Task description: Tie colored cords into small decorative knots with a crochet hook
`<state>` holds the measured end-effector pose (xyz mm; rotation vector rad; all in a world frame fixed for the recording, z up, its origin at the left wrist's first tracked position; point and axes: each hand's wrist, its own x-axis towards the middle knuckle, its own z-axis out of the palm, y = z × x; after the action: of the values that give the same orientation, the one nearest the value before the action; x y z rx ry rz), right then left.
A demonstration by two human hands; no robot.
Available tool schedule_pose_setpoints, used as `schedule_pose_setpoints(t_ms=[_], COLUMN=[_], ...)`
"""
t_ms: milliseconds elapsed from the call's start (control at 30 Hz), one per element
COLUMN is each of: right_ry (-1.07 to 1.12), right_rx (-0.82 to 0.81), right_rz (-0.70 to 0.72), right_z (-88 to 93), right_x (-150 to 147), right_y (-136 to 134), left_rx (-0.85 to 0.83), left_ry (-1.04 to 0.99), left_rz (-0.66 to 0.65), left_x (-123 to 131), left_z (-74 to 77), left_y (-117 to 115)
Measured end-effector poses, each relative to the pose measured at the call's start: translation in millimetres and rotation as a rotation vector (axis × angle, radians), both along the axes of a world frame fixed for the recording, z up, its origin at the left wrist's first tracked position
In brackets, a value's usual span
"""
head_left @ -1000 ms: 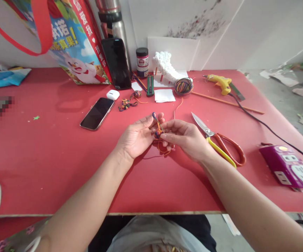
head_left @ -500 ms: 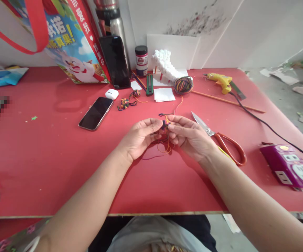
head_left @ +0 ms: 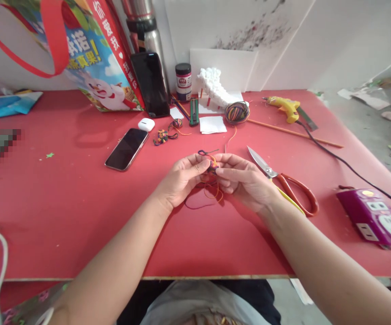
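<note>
Knotted cord piece (head_left: 213, 167): small, compact, multicoloured, with orange, yellow and dark purple showing. Pinched between the fingertips of the left hand (head_left: 186, 178) and right hand (head_left: 244, 177), over the red table (head_left: 80, 212). Fingers cover part of it; full outline cannot be determined. A dark looped end (head_left: 201, 152) projects on the far side. Nearer the person, slack orange and purple strands (head_left: 198, 208) trail in loose curves.

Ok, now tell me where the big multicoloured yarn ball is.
In the head view, the ball sits right of centre toward the back of the red table, between the white paper square and the orange stick.
</note>
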<state>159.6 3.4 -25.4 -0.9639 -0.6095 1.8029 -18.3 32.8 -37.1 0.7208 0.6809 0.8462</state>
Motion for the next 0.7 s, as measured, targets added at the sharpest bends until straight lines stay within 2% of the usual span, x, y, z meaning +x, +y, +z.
schedule_pose_setpoints(t_ms=[167, 333, 700], right_ry=[-0.071, -0.084, -0.124], right_rx=[0.053, 0.054, 0.019], right_rz=[0.024, 0.016, -0.06], right_z=[-0.2, -1.7, -1.1], right_x=[-4.5, -4.5, 1.0], right_y=[-2.7, -2.0, 1.0], left_rx=[-0.063, -0.118, -0.124], left_ry=[-0.047, 0.01, -0.029], left_rz=[0.142, 0.238, 0.204], left_x=[-0.5, -1.4, -6.4], left_z=[-0.8, -1.5, 1.1], left_y=[4.6, 8.0, 8.3])
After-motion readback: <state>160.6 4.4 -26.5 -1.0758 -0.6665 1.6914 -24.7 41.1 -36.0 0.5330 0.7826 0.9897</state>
